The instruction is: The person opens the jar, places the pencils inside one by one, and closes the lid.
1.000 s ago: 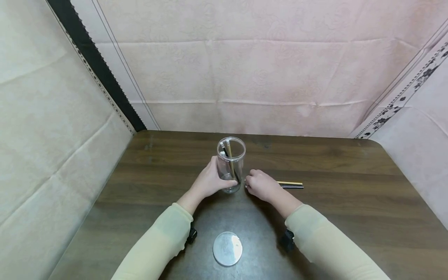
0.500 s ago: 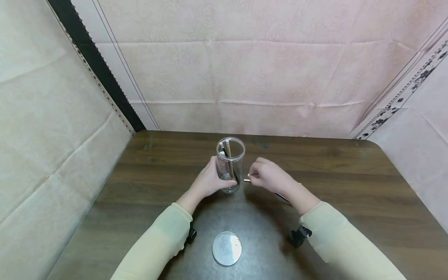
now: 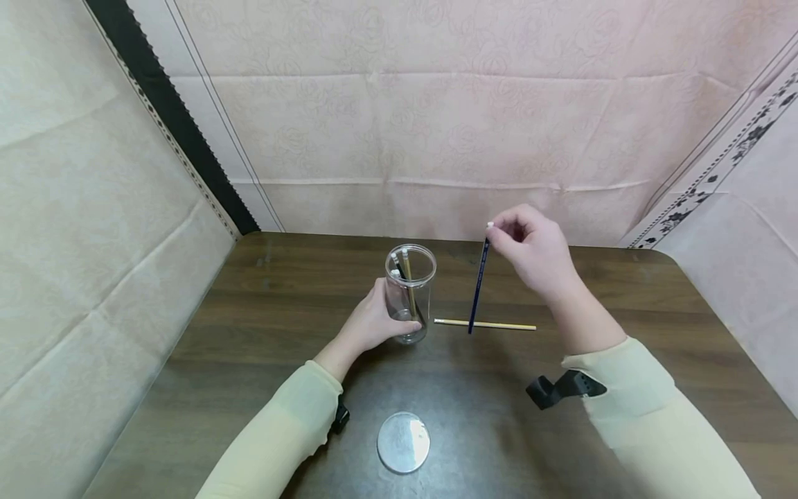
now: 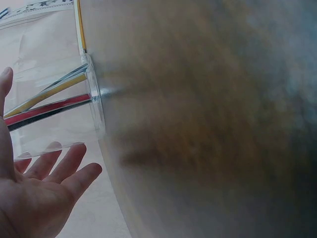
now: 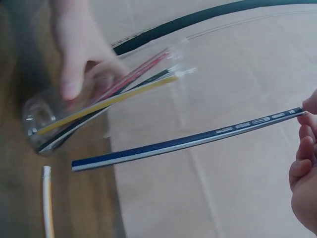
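Note:
My left hand (image 3: 372, 320) grips the side of a clear jar (image 3: 425, 294) standing upright on the table. Inside it lean several pencils; the right wrist view shows a red pencil (image 5: 157, 60), a yellow pencil (image 5: 143, 94) and a dark one. To the right of the jar, my right hand (image 3: 535, 253) pinches a dark blue pencil (image 3: 478, 287) by its white-tipped upper end. That pencil hangs nearly upright, slightly tilted, apart from the jar. Below it a yellow pencil (image 3: 511, 326) lies flat on the table.
A round clear disc like a lid (image 3: 403, 443) lies on the wooden table (image 3: 299, 423) near the front, between the forearms. Pale patterned cloth (image 3: 474, 138) hangs behind the table and along both sides. Each wrist carries a small black camera mount.
My right hand has lifted the blue pencil off the table and moved up and to the right, turning it upright. The yellow pencil stays lying. The left hand and jar have kept their place.

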`<state>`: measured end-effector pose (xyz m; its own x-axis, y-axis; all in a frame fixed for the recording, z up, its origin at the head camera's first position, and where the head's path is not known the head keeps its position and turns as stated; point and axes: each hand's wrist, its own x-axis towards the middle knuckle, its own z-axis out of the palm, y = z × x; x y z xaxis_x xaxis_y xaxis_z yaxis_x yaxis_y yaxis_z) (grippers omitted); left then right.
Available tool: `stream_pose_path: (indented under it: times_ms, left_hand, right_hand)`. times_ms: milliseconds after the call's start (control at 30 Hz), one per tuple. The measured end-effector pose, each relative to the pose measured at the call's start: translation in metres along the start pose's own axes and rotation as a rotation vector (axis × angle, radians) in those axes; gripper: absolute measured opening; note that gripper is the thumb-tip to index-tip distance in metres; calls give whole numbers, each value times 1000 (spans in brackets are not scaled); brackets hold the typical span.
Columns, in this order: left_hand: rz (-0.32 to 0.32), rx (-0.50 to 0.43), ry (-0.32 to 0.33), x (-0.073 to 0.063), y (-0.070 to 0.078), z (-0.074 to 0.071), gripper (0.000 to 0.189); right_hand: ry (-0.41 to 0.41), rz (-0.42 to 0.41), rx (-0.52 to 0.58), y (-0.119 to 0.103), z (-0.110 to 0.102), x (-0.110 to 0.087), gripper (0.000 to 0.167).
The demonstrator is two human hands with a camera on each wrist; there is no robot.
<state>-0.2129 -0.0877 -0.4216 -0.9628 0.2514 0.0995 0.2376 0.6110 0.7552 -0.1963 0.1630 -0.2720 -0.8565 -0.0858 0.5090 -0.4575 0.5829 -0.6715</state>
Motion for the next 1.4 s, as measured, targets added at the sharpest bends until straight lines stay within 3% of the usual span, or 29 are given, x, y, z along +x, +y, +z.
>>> stream_pose_path:
  times_ms: [167, 433, 700, 1000, 1200, 1400]
  left_hand:
    - [-5, 1, -6, -1, 1, 0, 88]
    - [-6, -3, -12, -2, 1, 0, 89]
    - [-8, 2, -11, -2, 1, -1, 89]
    - [-4, 2, -11, -1, -1, -1, 89]
    - [-4, 8, -15, 0, -2, 0, 89]
    - [-2, 4, -18, 1, -3, -1, 88]
  right_hand:
    - [103, -12, 136, -15, -8, 7, 3]
    - [351, -38, 556, -40, -8, 23, 23]
    - [519, -79, 771, -48, 4, 34, 19]
    - [451, -26, 667, -43, 26, 36, 6]
    - [316, 61, 433, -35, 41, 30, 17]
    - [207, 24, 278, -21, 58, 21, 15]
